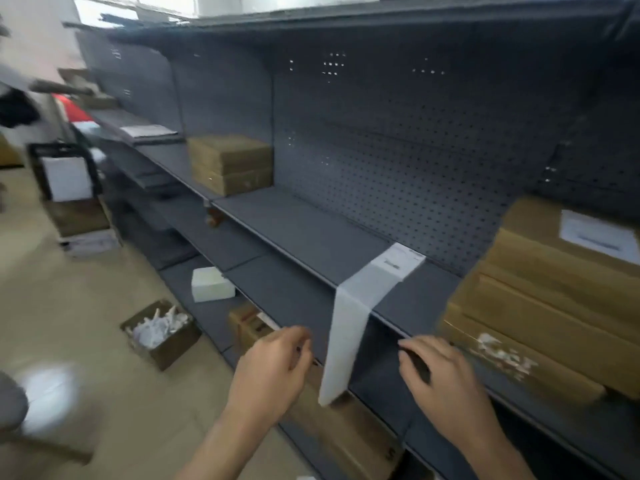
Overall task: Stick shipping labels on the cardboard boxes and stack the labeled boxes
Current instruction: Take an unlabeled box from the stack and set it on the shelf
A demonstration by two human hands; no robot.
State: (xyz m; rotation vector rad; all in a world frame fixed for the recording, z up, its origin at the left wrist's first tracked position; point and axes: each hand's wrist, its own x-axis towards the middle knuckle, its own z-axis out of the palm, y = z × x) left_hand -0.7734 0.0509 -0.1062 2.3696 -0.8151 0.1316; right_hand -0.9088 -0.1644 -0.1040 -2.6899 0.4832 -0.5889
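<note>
The label strip [360,299] lies with its printed end flat on the grey shelf [311,233] and its blank tail drooping over the near edge, between the person's two hands. I'd say it was laid that way so the next label can be peeled off at the edge without the whole strip sliding away.

The left hand [273,365] hangs just left of the dangling tail with its fingers curled toward the thumb. From here the blur hides whether that grip pinches anything, so I cannot tell. The right hand [443,375] hovers over the shelf's front lip just right of the strip. Its grip is loose, the fingers gently bent and holding nothing that I can make out.

Farther right, the labeled stack [540,306] of flat cardboard boxes sits on the same shelf, a white label [599,235] stuck on its top face. It looks like the finished pile, kept within easy reach.

Far along to the left stands a second stack [230,164] of boxes with no label showing, probably the supply. Down on the floor to the left is an open carton [161,336] full of crumpled white paper, most likely for peeled backing.
</note>
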